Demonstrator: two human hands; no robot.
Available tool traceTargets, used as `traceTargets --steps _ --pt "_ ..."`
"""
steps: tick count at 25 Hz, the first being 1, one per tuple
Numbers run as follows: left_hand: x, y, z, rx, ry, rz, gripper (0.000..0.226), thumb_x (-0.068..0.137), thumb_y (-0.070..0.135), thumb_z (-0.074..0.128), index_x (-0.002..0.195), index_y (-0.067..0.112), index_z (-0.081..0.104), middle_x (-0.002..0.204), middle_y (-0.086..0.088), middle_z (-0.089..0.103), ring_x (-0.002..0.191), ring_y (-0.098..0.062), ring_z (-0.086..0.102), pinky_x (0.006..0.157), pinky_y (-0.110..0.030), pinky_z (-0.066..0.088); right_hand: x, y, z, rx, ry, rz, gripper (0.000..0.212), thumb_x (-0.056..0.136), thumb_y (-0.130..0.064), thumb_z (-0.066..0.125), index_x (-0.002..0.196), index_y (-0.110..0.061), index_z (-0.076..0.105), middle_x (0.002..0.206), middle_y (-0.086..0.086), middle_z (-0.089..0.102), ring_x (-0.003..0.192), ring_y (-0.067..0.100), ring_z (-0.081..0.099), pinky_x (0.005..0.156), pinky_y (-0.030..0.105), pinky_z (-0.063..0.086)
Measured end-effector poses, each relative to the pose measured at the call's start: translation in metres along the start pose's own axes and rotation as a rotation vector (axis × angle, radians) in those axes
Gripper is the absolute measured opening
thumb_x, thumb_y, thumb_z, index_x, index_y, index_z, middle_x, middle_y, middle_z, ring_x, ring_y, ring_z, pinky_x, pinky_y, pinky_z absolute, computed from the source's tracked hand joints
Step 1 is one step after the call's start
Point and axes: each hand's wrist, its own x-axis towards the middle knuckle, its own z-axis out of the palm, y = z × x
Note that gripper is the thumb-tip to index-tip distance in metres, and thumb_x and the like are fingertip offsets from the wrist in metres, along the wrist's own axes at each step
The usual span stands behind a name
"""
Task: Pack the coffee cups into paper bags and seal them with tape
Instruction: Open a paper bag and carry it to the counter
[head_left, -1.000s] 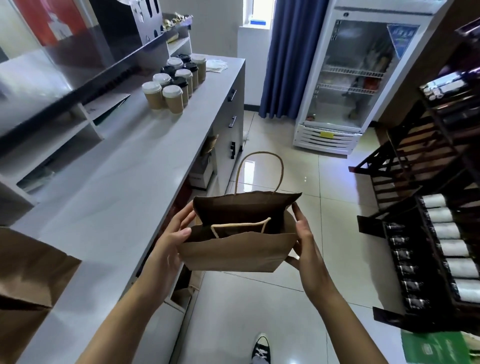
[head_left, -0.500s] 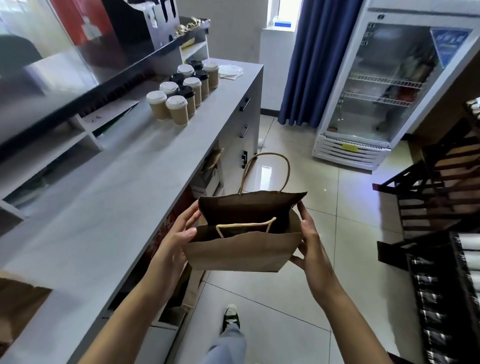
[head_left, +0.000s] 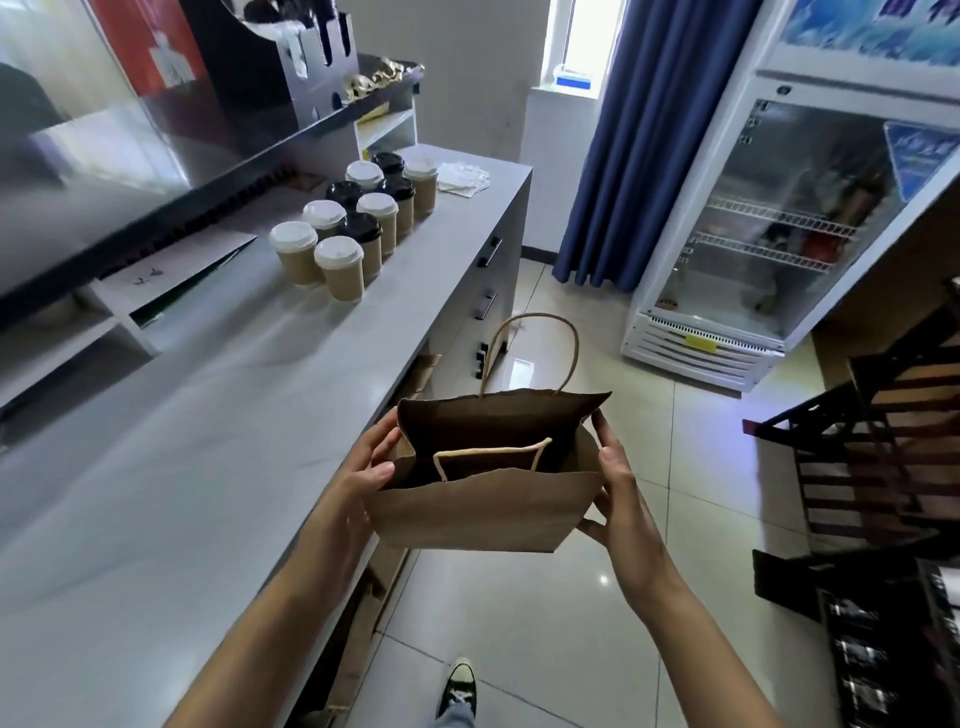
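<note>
Well beyond the long grey bench (head_left: 208, 415), both hands hold an open paper bag (head_left: 483, 512) in mid-air over the floor: left hand (head_left: 358, 488) and right hand (head_left: 618, 499) pinch its side edges. It could sag or buckle, being thin. Coffee cups (head_left: 353, 228) cluster far along the bench; no writing is legible.

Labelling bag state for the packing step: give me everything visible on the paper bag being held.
The brown paper bag looks like kraft paper with twisted cord handles: the far one stands up in a loop, the near one is flopped inside the mouth. It is open, upright and empty as far as the dark interior shows. It is held in the air beside the counter, not resting on it. The left hand and right hand each hold one side.
</note>
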Motion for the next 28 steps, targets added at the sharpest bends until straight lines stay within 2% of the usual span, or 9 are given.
traceTargets --steps 4,8,9,12,15,20,23,26,28 --pt "0.048 0.014 -0.017 -0.068 0.030 0.024 0.074 0.075 0.044 0.056 0.148 0.034 0.048 0.150 0.013 0.053 0.137 -0.015 0.052 0.097 -0.035 0.050 0.057 -0.018 0.019 -0.017 -0.031 -0.013 0.074 0.075 -0.081 0.034 0.147 -0.069 0.024 0.156 -0.022 0.042 0.140 0.005 0.044 0.098 0.034 0.048" --pt "0.088 0.019 -0.034 -0.060 0.050 0.042 0.072 0.076 0.049 0.055 0.147 0.037 0.050 0.152 0.014 0.050 0.143 -0.016 0.046 0.109 -0.045 0.040 0.102 -0.025 0.032 -0.048 -0.024 -0.034 0.066 0.086 -0.072 0.031 0.151 -0.063 0.023 0.162 -0.021 0.034 0.147 0.008 0.035 0.114 0.045 0.039" --pt "0.096 0.021 -0.037 -0.075 0.064 0.040 0.072 0.075 0.049 0.056 0.146 0.038 0.051 0.152 0.014 0.051 0.142 -0.016 0.046 0.108 -0.044 0.041 0.113 -0.026 0.033 -0.061 -0.025 -0.040 0.064 0.089 -0.068 0.029 0.152 -0.061 0.024 0.161 -0.021 0.034 0.147 0.008 0.035 0.116 0.044 0.037" --pt "0.119 0.026 -0.043 -0.093 0.110 0.027 0.076 0.071 0.050 0.059 0.146 0.038 0.051 0.150 0.016 0.052 0.139 -0.015 0.050 0.100 -0.038 0.044 0.145 -0.033 0.036 -0.110 -0.046 -0.055 0.069 0.086 -0.071 0.031 0.153 -0.058 0.025 0.157 -0.023 0.039 0.145 0.007 0.038 0.117 0.042 0.036" --pt "0.142 0.027 -0.046 -0.063 0.132 0.018 0.077 0.071 0.054 0.057 0.147 0.042 0.048 0.152 0.019 0.049 0.141 -0.013 0.047 0.106 -0.042 0.042 0.177 -0.041 0.038 -0.114 -0.065 -0.060 0.066 0.088 -0.066 0.031 0.153 -0.056 0.027 0.149 -0.026 0.045 0.142 0.007 0.041 0.118 0.046 0.035" --pt "0.184 0.026 -0.045 -0.059 0.204 0.020 0.074 0.076 0.050 0.057 0.149 0.039 0.047 0.154 0.014 0.048 0.144 -0.017 0.043 0.113 -0.048 0.038 0.240 -0.051 0.035 -0.130 -0.152 -0.049 0.076 0.082 -0.079 0.034 0.154 -0.057 0.026 0.162 -0.015 0.037 0.149 0.013 0.035 0.121 0.056 0.030" --pt "0.209 0.026 -0.039 -0.039 0.296 0.019 0.072 0.077 0.054 0.056 0.147 0.043 0.047 0.154 0.018 0.047 0.146 -0.017 0.040 0.118 -0.052 0.033 0.284 -0.061 0.034 -0.129 -0.226 -0.032 0.070 0.089 -0.067 0.035 0.157 -0.050 0.025 0.157 -0.022 0.036 0.150 0.012 0.032 0.123 0.056 0.028" --pt "0.236 0.028 -0.026 -0.072 0.416 0.029 0.073 0.074 0.053 0.057 0.146 0.041 0.050 0.151 0.018 0.051 0.144 -0.015 0.043 0.115 -0.045 0.036 0.329 -0.070 0.030 -0.136 -0.324 -0.012 0.074 0.087 -0.069 0.037 0.157 -0.050 0.024 0.151 -0.030 0.036 0.152 0.014 0.027 0.124 0.054 0.025" --pt "0.252 0.028 -0.018 -0.073 0.477 0.045 0.070 0.077 0.051 0.057 0.146 0.038 0.051 0.151 0.015 0.052 0.144 -0.014 0.044 0.118 -0.048 0.034 0.357 -0.074 0.028 -0.145 -0.384 -0.001 0.073 0.087 -0.068 0.036 0.157 -0.051 0.023 0.138 -0.042 0.036 0.153 0.014 0.024 0.125 0.052 0.023"
